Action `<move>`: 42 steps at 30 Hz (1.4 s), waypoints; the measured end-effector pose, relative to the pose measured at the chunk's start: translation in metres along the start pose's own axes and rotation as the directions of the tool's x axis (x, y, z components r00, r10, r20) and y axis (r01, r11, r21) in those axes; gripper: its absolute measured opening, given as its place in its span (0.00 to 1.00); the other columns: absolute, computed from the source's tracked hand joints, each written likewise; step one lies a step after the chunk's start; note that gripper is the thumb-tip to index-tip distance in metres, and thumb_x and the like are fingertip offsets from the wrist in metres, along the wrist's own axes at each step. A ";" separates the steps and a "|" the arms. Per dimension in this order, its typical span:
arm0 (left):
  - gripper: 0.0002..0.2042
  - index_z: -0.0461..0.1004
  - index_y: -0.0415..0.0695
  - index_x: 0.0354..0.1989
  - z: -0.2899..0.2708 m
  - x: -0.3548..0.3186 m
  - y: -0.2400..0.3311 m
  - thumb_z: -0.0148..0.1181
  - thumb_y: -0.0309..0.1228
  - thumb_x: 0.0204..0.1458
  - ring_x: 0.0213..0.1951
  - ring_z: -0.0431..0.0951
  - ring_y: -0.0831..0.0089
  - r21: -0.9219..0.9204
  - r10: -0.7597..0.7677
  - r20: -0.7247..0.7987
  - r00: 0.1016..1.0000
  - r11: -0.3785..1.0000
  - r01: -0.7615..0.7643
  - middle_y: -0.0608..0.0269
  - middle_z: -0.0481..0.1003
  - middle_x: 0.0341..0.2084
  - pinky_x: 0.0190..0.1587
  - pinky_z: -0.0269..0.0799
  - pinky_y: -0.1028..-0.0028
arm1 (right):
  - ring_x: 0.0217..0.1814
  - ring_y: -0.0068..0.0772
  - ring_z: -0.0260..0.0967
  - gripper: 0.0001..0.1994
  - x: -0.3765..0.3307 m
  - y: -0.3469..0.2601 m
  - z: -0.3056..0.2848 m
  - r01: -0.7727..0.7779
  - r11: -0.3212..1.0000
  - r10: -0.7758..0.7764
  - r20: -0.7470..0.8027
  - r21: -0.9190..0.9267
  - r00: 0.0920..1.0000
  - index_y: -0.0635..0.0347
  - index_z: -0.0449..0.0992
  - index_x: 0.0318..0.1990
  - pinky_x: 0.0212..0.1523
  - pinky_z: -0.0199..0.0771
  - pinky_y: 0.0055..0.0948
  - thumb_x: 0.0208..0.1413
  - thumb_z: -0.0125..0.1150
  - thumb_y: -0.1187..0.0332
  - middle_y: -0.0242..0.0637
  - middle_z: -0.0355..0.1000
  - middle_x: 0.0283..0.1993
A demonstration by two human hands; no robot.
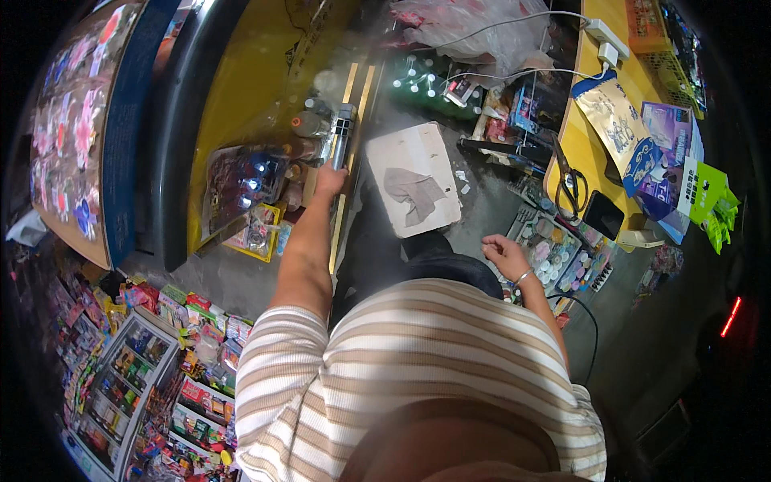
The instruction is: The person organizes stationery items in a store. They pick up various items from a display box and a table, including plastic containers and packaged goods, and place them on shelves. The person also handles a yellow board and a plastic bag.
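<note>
My left hand (pixel 332 177) reaches forward and is closed around the near end of a long grey-silver object with a dark slotted far end (pixel 343 127); its exact kind I cannot make out. It lies along gold-coloured rails (pixel 369 84) at the edge of a yellow-backed case. Jars and bottles (pixel 309 124) stand just left of it. My right hand (pixel 507 255), with a bangle at the wrist, hangs with loosely bent fingers and nothing visible in them. Beside it is a tray of small round containers (pixel 554 251). Between my hands, a grey cloth (pixel 418 195) lies on a pale stool top (pixel 384 153).
At right, a yellow counter (pixel 590 153) bears scissors (pixel 569 181), a dark phone (pixel 603 214), a gold-and-blue packet (pixel 614 120) and a power strip with cables. Green bottles (pixel 426 80) and a plastic bag (pixel 490 36) are ahead. Shelves of packaged goods (pixel 144 361) fill the lower left.
</note>
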State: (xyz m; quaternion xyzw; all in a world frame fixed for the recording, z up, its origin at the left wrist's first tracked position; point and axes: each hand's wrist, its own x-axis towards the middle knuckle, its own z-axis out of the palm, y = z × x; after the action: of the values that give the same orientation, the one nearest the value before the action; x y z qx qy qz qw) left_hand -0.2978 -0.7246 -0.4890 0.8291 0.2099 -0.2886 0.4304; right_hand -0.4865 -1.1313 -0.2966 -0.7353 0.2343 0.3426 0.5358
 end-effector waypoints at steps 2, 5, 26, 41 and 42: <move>0.12 0.73 0.40 0.34 -0.002 0.007 0.001 0.59 0.32 0.41 0.29 0.77 0.60 0.016 0.037 0.002 0.999 0.999 -0.037 0.51 0.76 0.25 0.35 0.70 0.66 | 0.30 0.17 0.63 0.14 0.008 -0.002 0.006 0.007 1.000 -0.007 0.003 0.013 1.000 0.66 0.71 0.44 0.33 0.66 0.19 0.53 0.59 0.67 0.28 0.69 0.29; 0.11 0.73 0.40 0.33 -0.005 0.010 0.001 0.59 0.31 0.40 0.27 0.76 0.64 -0.044 0.051 0.041 0.998 0.998 -0.050 0.53 0.75 0.23 0.34 0.70 0.68 | 0.30 0.18 0.63 0.15 0.020 -0.010 0.012 0.010 0.994 -0.011 -0.010 -0.113 1.000 0.65 0.72 0.44 0.33 0.66 0.20 0.53 0.58 0.65 0.29 0.69 0.29; 0.08 0.74 0.42 0.30 -0.014 -0.037 -0.032 0.58 0.31 0.41 0.25 0.75 0.68 -0.107 -0.091 0.094 0.991 0.989 0.101 0.57 0.74 0.20 0.33 0.69 0.69 | 0.34 0.23 0.68 0.16 0.097 -0.079 0.050 0.021 0.964 0.040 0.222 -0.266 0.974 0.65 0.72 0.45 0.37 0.69 0.23 0.54 0.58 0.63 0.35 0.73 0.32; 0.08 0.73 0.44 0.31 0.003 -0.100 -0.113 0.57 0.30 0.42 0.32 0.75 0.62 -0.092 -0.184 0.031 0.982 0.978 0.186 0.54 0.74 0.26 0.38 0.68 0.68 | 0.32 0.16 0.65 0.13 0.137 -0.035 0.045 0.118 0.904 0.003 0.282 -0.412 0.959 0.65 0.72 0.44 0.35 0.68 0.20 0.54 0.58 0.66 0.30 0.71 0.31; 0.08 0.73 0.43 0.31 0.002 -0.103 -0.122 0.57 0.30 0.42 0.32 0.75 0.62 -0.103 -0.176 0.031 0.984 0.979 0.179 0.54 0.74 0.26 0.38 0.68 0.68 | 0.32 0.16 0.65 0.13 0.144 -0.032 0.042 0.109 0.906 0.011 0.279 -0.409 0.960 0.65 0.72 0.43 0.35 0.67 0.19 0.55 0.57 0.66 0.29 0.71 0.31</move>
State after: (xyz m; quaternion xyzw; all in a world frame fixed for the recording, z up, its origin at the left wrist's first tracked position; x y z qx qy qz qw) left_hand -0.4481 -0.6709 -0.4941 0.7800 0.2932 -0.3236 0.4482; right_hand -0.3801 -1.0778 -0.3936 -0.7843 0.0595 0.4700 0.4006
